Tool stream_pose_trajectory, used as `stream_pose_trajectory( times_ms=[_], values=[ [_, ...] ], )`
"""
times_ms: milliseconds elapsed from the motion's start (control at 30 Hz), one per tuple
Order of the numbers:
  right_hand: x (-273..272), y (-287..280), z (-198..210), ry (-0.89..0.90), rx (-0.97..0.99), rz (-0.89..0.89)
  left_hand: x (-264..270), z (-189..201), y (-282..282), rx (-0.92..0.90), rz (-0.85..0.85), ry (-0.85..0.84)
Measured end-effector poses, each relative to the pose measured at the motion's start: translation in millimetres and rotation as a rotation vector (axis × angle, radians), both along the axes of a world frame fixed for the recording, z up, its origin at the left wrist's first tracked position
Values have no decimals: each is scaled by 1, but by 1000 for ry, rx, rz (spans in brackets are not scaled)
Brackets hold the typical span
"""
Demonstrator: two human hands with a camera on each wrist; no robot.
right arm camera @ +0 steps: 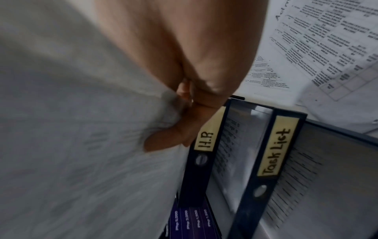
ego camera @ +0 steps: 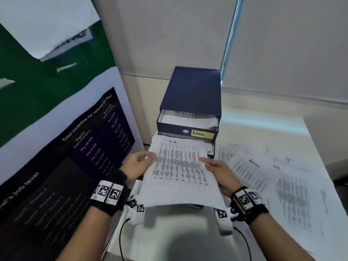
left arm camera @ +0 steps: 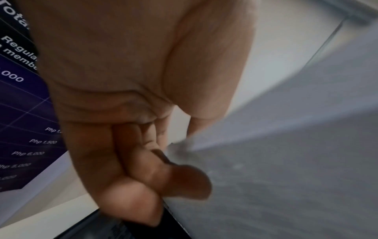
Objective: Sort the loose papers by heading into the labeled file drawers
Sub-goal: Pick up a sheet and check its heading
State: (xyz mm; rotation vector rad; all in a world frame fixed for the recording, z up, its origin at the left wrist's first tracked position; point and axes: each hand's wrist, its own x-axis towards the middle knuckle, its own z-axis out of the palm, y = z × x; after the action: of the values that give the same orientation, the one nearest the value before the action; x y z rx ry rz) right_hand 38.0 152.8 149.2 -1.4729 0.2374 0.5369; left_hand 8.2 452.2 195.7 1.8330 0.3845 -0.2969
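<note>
Both hands (ego camera: 178,166) pinch a limp HR sheet (ego camera: 178,166) (printed grid) by its edges.

the top drawer (ego camera: 188,129) carries a yellow label (ego camera: 203,134) reading "admin". two lower drawer labels read "h.r" (right arm camera: 206,137) and "task list" (right arm camera: 276,147). the held sheet (ego camera: 178,172) is headed "h r". the poster (ego camera: 90,140) reads "total incentive for referral (in php)".
</note>
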Motion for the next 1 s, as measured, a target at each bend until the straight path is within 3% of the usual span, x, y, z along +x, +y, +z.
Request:
stream_pose_trajectory(
  times_ms=[100, 267, 333, 433, 533, 633, 800, 900, 1000],
  values=[
    [25, 2, 1, 63, 1, -103, 7, -5, 1, 23, -69, 43],
    [46, 2, 4, 5, -53, -205, 25, -8, -17, 28, -60, 20],
    [39, -6, 7, -23, -62, -88, 37, -14, -22, 52, -3, -43],
    [23, -23, 14, 38, -31, 247, 54, -23, -29, 133, 66, -156],
    [26, -30, 20, 89, 4, 281, 74, -31, -35, 159, 160, -200],
    [50, -29, 20, 13, -123, 104, 90, -33, -40, 214, 100, -157],
    [80, -13, 13, -137, -369, 5, 111, -41, -48, 534, -46, -148],
    [92, -6, 4, -350, -696, 92, 120, -44, -60, 729, -211, -145],
    [96, -3, -1, -454, -823, 198, 125, -51, -73, 944, -357, -48]
  ],
)
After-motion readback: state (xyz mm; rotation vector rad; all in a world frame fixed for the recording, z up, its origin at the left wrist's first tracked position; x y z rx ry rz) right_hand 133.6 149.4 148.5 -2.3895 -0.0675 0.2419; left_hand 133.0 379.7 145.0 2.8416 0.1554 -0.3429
